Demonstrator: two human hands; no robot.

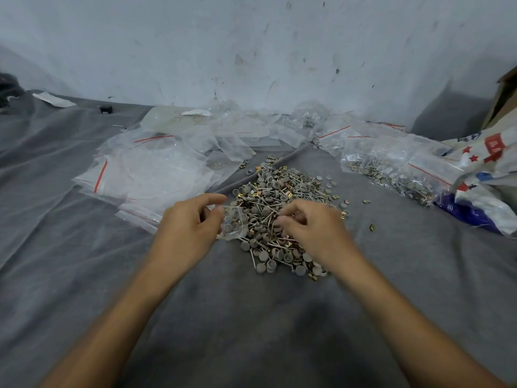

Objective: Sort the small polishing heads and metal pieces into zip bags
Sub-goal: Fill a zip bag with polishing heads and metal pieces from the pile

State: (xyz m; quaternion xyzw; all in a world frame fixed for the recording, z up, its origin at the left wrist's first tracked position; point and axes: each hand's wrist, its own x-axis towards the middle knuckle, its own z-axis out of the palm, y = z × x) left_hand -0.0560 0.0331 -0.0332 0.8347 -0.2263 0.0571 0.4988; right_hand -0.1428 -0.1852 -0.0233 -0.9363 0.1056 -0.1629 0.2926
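Setting: stained white wall point(251, 51) behind, wrinkled grey cloth point(251, 317) covering the work surface (what lies under it does not show).

Far left, near the wall: paper scrap point(53, 99); just right of it a small black block point(105, 109).

Left of centre: empty bags point(156, 169), clear with red zip lines, overlapping in a loose pile that runs back to the wall.

Left hand point(187, 225): grip clamped on a small bag point(233, 222), thumb and fingers pinching its edge. The bag holds a few grey heads and brass pieces and hangs at the left edge of the heap.

Centre: heap point(279, 191) of grey round polishing heads on thin shanks, mixed with brass-coloured metal pieces, lying on the cloth. A few strays lie apart to its right.

Right hand point(313, 228): fingers curled, tips down in the heap. Grip state: cannot tell whether it pinches a piece (tips are hidden among the parts).

Right: filled bags point(391, 166), heads and shanks visible inside.

Far right: printed sack point(486, 175), red, white and blue; cardboard box point(506, 99) behind it at the frame edge.
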